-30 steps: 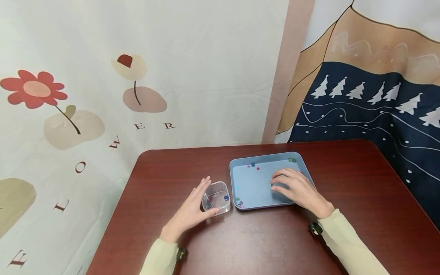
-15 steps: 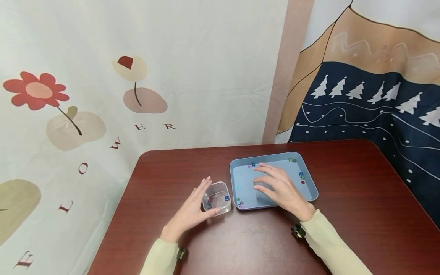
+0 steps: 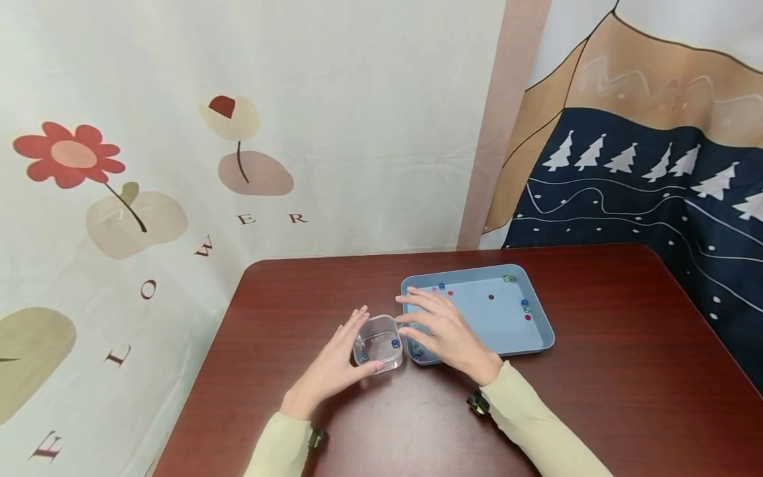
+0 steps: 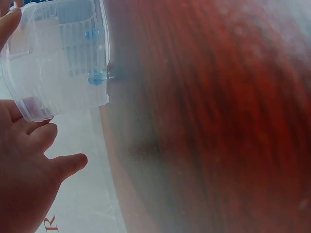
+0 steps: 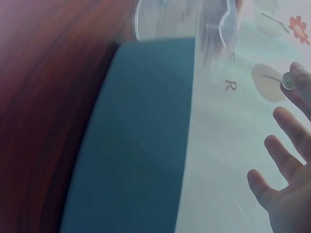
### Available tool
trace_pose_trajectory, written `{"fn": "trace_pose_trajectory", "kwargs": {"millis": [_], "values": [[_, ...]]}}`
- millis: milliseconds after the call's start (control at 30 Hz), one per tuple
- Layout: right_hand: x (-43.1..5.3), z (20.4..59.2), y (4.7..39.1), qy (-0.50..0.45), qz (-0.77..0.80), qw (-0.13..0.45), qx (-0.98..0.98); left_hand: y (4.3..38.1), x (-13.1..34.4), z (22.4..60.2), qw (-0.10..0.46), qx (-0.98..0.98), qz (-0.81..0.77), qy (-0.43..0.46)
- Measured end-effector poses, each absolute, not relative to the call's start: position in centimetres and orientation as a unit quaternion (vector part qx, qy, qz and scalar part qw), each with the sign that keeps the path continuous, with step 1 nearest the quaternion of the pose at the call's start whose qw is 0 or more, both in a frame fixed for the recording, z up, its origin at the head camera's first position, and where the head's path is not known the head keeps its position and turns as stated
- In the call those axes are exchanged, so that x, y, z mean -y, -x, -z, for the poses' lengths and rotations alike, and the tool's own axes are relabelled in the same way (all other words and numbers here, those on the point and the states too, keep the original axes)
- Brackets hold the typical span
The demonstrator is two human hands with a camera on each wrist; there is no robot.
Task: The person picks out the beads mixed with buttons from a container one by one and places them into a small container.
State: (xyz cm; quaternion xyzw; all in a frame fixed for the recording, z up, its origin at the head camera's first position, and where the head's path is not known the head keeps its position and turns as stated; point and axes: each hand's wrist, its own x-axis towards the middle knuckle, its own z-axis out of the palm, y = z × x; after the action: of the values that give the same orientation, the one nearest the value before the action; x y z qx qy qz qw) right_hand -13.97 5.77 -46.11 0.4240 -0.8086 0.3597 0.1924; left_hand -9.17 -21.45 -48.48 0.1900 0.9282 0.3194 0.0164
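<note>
My left hand [image 3: 330, 366] holds a clear plastic box [image 3: 390, 362], its thumb at the front and its fingers along the left and back. Two blue marbles [image 3: 395, 343] are visible inside. To the right lies a light blue tray [image 3: 495, 328], over whose left edge my right hand [image 3: 446, 333] hovers, close to the box. In the right wrist view, thumb and index finger pinch a small clear marble [image 5: 287, 81] with a green streak, the other fingers spread. The left wrist view shows the box between the thumb and fingers, with blue marbles [image 4: 96, 77] near its base.
Small coloured pieces lie about the tray: green ones [image 3: 509, 279] at the back right corner, a red one [image 3: 527, 317] at the right, a dark one [image 3: 491, 297] near the middle. The brown table [image 3: 614, 331] meets a printed curtain [image 3: 369, 132] behind.
My right hand has moved left across the tray to its left edge, near the box, uncovering pieces at the middle and right. The left hand and the box have stayed put.
</note>
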Motion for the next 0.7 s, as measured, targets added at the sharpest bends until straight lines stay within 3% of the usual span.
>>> {"fn": "trace_pose_trajectory", "kwargs": {"millis": [700], "values": [[-2.8, 47.7, 14.7, -0.436, -0.347, 0.153, 0.816, 9.1, 21.5, 48.6, 0.014, -0.928, -0.317, -0.195]]}}
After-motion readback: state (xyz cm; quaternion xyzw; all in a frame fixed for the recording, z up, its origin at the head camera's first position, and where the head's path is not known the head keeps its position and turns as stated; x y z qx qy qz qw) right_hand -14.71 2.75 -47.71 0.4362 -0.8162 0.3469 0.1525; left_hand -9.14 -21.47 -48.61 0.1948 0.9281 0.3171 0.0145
